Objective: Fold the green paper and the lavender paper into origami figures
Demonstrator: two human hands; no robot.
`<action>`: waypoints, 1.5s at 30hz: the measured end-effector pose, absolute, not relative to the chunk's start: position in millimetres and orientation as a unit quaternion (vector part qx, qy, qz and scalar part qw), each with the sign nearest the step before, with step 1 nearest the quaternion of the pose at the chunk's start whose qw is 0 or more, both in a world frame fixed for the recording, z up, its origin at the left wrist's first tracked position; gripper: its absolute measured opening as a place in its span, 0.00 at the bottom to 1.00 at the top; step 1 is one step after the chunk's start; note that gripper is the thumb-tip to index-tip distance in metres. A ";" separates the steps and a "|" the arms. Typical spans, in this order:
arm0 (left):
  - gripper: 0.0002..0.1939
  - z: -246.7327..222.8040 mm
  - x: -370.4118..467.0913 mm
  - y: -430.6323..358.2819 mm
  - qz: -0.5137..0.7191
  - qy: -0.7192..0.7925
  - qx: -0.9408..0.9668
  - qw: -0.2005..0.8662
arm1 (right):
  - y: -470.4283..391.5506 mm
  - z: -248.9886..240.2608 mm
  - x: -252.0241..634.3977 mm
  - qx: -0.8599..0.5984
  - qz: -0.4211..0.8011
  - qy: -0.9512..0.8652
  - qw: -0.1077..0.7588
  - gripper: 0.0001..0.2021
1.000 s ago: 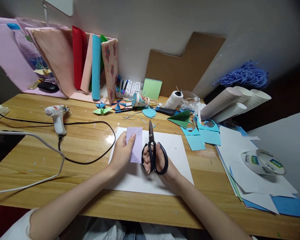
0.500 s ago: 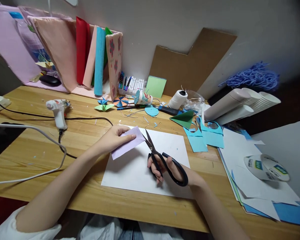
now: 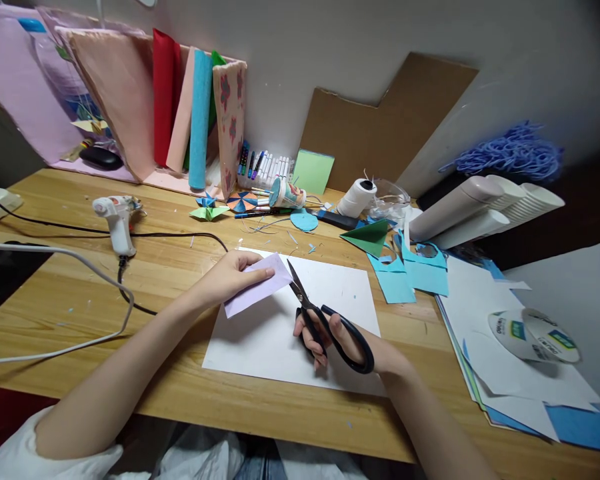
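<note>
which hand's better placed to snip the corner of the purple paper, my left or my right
Right, I'd say. Your right hand holds the scissors, blades apart, right by the purple paper's corner, while your left hand is occupied gripping that paper.

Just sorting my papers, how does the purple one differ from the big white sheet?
The purple paper is smaller than the white sheet. The purple paper is held up in the left hand; the white sheet lies flat on the table. Both have straight edges.
</note>
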State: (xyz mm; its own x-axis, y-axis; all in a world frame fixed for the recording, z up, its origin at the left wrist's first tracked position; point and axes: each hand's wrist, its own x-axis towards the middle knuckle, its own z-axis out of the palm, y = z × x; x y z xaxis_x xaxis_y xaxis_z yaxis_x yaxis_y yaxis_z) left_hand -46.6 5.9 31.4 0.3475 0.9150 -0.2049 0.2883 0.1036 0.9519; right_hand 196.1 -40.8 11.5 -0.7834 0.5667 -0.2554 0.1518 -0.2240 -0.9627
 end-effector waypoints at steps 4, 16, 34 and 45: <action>0.17 29.9 -46.3 5.7 0.281 0.497 0.605 0.554 | -40.5 12.1 196.2 -0.297 0.725 -0.604 0.142 0.34; 0.18 31.2 -47.8 6.7 0.276 0.502 0.603 0.555 | -42.1 8.9 191.8 -0.313 0.714 -0.603 0.170 0.31; 0.18 29.7 -45.4 5.3 0.250 0.480 0.566 0.622 | -45.7 3.2 184.4 -0.338 0.697 -0.605 0.184 0.34; 0.18 27.6 -46.5 6.9 0.273 0.471 0.541 0.641 | -49.4 5.6 169.5 -0.451 0.675 -0.541 0.219 0.24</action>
State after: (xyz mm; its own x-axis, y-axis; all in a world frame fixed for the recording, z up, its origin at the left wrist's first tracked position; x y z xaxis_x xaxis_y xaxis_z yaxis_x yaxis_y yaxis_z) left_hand -46.5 6.9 27.6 0.4085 0.8591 -0.3083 0.1600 0.2651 0.9508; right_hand 169.5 -49.4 5.6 -0.4963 0.7846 -0.3716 0.1925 -0.3180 -0.9284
